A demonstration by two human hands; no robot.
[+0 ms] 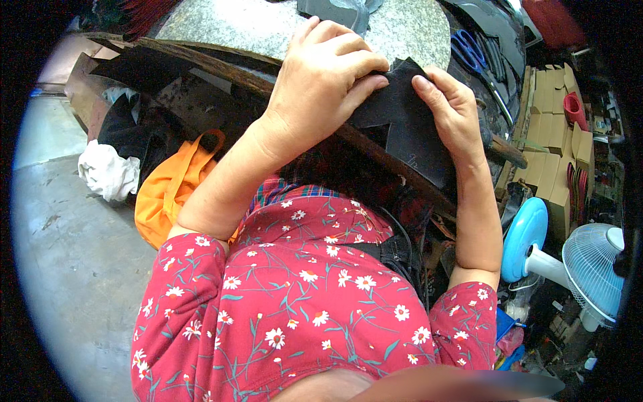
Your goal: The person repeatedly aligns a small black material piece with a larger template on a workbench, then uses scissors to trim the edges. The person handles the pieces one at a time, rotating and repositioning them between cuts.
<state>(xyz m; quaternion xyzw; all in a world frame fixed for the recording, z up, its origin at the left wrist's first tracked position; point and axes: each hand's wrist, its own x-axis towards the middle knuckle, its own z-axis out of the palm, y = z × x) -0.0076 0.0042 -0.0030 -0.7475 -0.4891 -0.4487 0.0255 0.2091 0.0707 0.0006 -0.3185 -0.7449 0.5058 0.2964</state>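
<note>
A thin black sheet of leather-like material [418, 130], with an angular cut edge and faint pale marks, hangs between my hands over the near edge of the bench. My left hand [328, 77] is closed, its thumb and forefinger pinching the sheet's upper left edge. On the other side, my right hand [452, 107] grips the upper right edge between thumb and fingers. Just beyond my hands lies a round speckled stone slab [408, 33]. Dark grey pieces [338, 12] rest on that slab, partly hidden behind my left hand.
Blue-handled scissors [470, 52] lie right of the slab, near a dark hammer-like handle [507, 150]. Cardboard boxes [552, 127] stand farther right, above a blue and white fan [593, 268]. An orange bag [167, 191] and a white crumpled bundle [107, 171] are at left.
</note>
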